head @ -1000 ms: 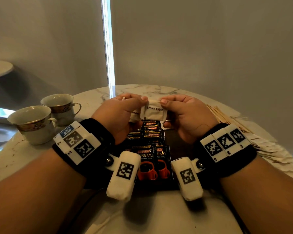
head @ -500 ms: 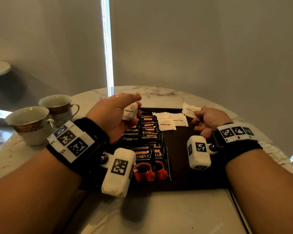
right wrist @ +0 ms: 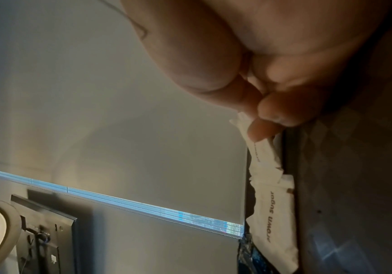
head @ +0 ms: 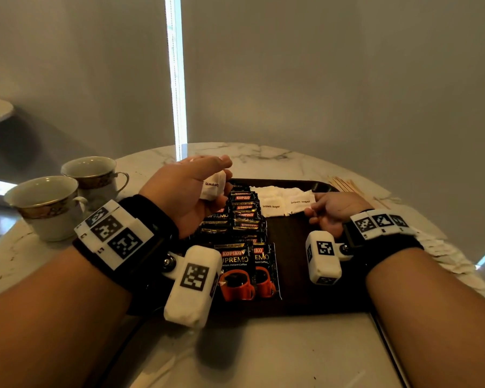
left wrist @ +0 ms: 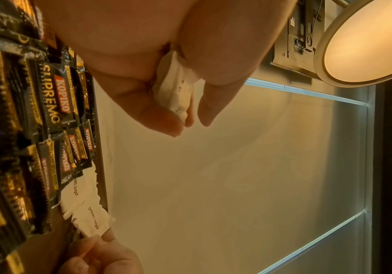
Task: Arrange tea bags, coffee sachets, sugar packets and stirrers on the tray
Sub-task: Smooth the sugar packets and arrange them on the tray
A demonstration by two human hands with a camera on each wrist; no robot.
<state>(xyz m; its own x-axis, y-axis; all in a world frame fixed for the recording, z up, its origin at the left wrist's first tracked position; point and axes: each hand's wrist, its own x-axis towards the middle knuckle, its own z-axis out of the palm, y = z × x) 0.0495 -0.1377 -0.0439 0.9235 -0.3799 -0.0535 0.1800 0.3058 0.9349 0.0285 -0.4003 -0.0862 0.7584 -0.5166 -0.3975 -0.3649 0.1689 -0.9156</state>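
Note:
A dark tray [head: 305, 275] holds two columns of black Kopiko coffee sachets [head: 241, 219] [left wrist: 52, 92]. Along its far edge lies a row of white brown-sugar packets [head: 270, 203] [right wrist: 272, 213]. My left hand [head: 221, 177] [left wrist: 185, 118] is raised over the sachets and grips a small stack of sugar packets [head: 212, 187] [left wrist: 176, 92]. My right hand [head: 317, 208] [right wrist: 260, 120] is low at the tray's far right. It pinches the end of one sugar packet [head: 300, 204] [left wrist: 96, 220] [right wrist: 260, 148] that lies at the right end of the row.
Two teacups [head: 48, 203] [head: 93, 175] stand on the marble table [head: 263, 158] at the left. Wooden stirrers [head: 347, 184] lie beyond the tray's right corner. Several white packets [head: 443, 247] are spread along the table's right edge.
Both hands held the sugar packets together over the sachets. The right hand then took one packet to the right and lowered it onto the tray beside the row. The left hand kept its stack.

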